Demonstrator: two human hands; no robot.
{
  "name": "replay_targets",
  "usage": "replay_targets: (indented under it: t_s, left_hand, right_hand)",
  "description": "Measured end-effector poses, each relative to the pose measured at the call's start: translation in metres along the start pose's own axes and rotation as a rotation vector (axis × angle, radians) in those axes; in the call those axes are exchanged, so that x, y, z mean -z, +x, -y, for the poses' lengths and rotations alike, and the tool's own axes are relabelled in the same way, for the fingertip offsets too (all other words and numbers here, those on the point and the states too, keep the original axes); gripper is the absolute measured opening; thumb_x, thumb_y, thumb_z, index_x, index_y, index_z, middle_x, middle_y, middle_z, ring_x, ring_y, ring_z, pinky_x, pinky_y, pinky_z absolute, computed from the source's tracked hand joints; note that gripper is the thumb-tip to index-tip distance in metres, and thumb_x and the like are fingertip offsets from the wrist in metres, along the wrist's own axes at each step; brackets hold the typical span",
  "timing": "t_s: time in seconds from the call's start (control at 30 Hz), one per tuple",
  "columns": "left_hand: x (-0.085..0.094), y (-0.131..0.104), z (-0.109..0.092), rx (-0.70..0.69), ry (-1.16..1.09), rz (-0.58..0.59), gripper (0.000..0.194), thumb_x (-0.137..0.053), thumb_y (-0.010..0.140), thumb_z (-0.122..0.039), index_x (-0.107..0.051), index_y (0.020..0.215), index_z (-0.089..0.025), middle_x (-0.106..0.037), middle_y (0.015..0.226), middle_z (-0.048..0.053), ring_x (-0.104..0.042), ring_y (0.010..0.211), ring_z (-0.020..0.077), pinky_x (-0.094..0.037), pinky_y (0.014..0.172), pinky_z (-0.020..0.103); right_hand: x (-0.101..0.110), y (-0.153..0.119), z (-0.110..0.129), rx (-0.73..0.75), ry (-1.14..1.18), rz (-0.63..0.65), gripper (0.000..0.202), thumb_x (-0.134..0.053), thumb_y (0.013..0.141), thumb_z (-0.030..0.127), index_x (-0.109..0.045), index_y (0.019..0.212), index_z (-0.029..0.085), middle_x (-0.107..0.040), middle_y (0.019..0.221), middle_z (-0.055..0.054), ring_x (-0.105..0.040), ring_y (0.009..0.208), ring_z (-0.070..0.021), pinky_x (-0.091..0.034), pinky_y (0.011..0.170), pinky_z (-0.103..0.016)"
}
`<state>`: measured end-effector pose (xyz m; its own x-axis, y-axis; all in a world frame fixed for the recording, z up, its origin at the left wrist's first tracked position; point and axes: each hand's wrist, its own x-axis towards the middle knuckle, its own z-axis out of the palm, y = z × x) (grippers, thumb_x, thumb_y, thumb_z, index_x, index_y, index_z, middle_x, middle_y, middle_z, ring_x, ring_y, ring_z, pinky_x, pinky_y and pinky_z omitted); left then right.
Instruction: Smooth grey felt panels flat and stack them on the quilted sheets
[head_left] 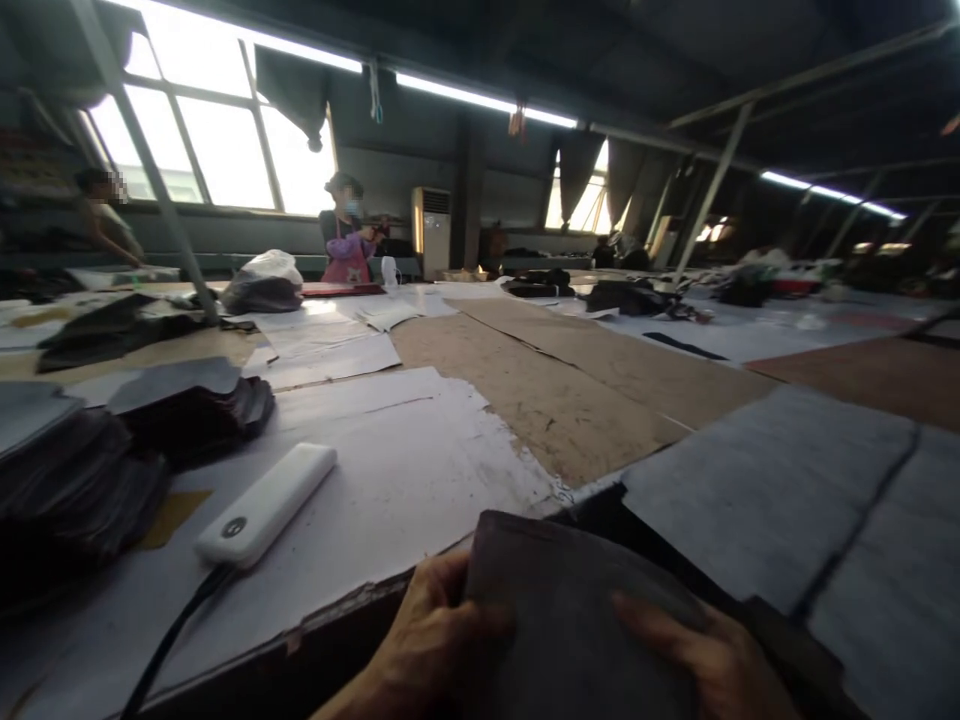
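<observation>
A dark grey fabric piece (570,600) is held up in front of me at the table's near edge. My left hand (435,625) grips its left side, the thumb lying over the face of the cloth. On the right side my right hand (705,640) holds it too, thumb across the front. Both hands' other fingers are hidden behind the cloth or out of frame, and the thumbs are a little blurred. Whether it is one layer or several I cannot tell.
Stacks of dark cut fabric (75,480) stand at the left. Beside them lies a white power bank (270,505) with a black cable (180,625). White paper (390,450) and brown board (540,390) cover the table. Across it stands a person (347,240) in a mask.
</observation>
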<state>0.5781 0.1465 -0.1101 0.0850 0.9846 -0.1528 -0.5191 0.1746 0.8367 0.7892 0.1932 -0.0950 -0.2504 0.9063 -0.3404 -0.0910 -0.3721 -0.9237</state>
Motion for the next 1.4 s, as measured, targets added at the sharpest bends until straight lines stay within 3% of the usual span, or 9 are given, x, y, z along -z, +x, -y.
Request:
replay_targets:
  t_s: [0.3,0.47,0.57,0.7,0.77,1.0,1.1,1.23,1.4]
  left_hand:
    - [-0.012,-0.005,-0.012,-0.101,-0.027,0.016,0.035,-0.07,0.061,-0.018,-0.066,0.094,-0.009,-0.067,0.072,0.008,-0.06,0.061,0.0179,-0.046,0.056,0.024]
    - [-0.013,-0.004,-0.001,-0.122,0.012,-0.041,0.026,-0.071,0.063,-0.022,-0.066,0.086,-0.01,-0.068,0.074,0.007,-0.06,0.064,0.018,-0.047,0.058,0.024]
    - [-0.011,-0.005,0.003,-0.154,0.185,-0.047,0.017,-0.066,0.068,-0.022,-0.067,0.081,-0.012,-0.067,0.074,0.005,-0.06,0.065,0.0187,-0.047,0.06,0.025]
    - [-0.008,-0.01,-0.001,-0.403,0.604,-0.058,0.022,-0.062,0.071,-0.02,-0.069,0.091,-0.015,-0.068,0.083,0.005,-0.061,0.078,0.0229,-0.047,0.068,0.026]
    - [-0.007,-0.011,-0.003,-0.462,0.671,-0.086,0.025,-0.065,0.068,-0.019,-0.069,0.092,-0.016,-0.068,0.084,0.005,-0.061,0.077,0.0233,-0.048,0.07,0.026]
    - [-0.007,-0.006,0.003,0.077,0.004,-0.015,0.028,-0.071,0.057,-0.023,-0.068,0.081,-0.009,-0.067,0.068,0.009,-0.06,0.059,0.0214,-0.047,0.056,0.028]
    - [-0.009,-0.006,0.002,-0.084,0.21,-0.08,0.02,-0.07,0.059,-0.023,-0.07,0.075,-0.01,-0.068,0.067,0.007,-0.06,0.06,0.0202,-0.046,0.055,0.025]
    - [-0.011,-0.012,-0.001,-0.365,0.53,-0.17,0.021,-0.066,0.064,-0.021,-0.073,0.083,-0.016,-0.069,0.074,0.003,-0.062,0.068,0.0209,-0.047,0.06,0.023]
    - [-0.008,-0.011,-0.016,-0.254,0.359,-0.196,0.019,-0.071,0.06,-0.023,-0.071,0.077,-0.014,-0.068,0.067,0.003,-0.061,0.063,0.02,-0.046,0.054,0.023]
  right_hand:
    - [-0.019,0.002,-0.001,0.512,-0.477,-0.332,0.025,-0.065,0.065,0.044,-0.067,0.082,0.026,-0.068,0.076,0.004,-0.063,0.073,-0.0203,-0.048,0.065,-0.021]
    - [-0.015,-0.008,-0.002,0.671,-0.652,-0.307,0.022,-0.065,0.066,0.038,-0.069,0.085,0.03,-0.068,0.087,0.002,-0.063,0.083,-0.0222,-0.049,0.074,-0.023]
    - [-0.012,-0.007,-0.001,0.522,-0.533,-0.263,0.026,-0.068,0.062,0.039,-0.07,0.084,0.026,-0.068,0.086,-0.001,-0.063,0.082,-0.0252,-0.05,0.073,-0.027]
    - [-0.011,0.002,-0.001,0.051,0.025,-0.007,0.03,-0.073,0.056,0.034,-0.068,0.08,0.016,-0.067,0.073,-0.006,-0.062,0.066,-0.0254,-0.05,0.059,-0.031]
    - [-0.013,0.003,-0.003,-0.03,0.174,0.064,0.031,-0.075,0.053,0.028,-0.068,0.079,0.013,-0.067,0.072,-0.007,-0.062,0.065,-0.0249,-0.05,0.061,-0.033]
    - [-0.023,-0.012,-0.009,0.548,-0.44,-0.343,0.018,-0.068,0.061,0.036,-0.069,0.075,0.025,-0.067,0.074,0.002,-0.06,0.071,-0.02,-0.047,0.067,-0.023]
    - [-0.019,-0.009,-0.01,0.475,-0.39,-0.267,0.023,-0.069,0.062,0.036,-0.069,0.082,0.025,-0.067,0.079,0.001,-0.061,0.074,-0.0201,-0.047,0.069,-0.023]
    - [-0.014,0.003,-0.013,0.224,-0.026,0.042,0.04,-0.07,0.061,0.033,-0.065,0.099,0.02,-0.067,0.089,-0.004,-0.06,0.086,-0.0254,-0.047,0.075,-0.032]
    - [-0.026,0.002,-0.002,0.262,-0.009,-0.036,0.034,-0.073,0.059,0.034,-0.067,0.086,0.015,-0.068,0.081,-0.007,-0.061,0.076,-0.0249,-0.049,0.066,-0.032]
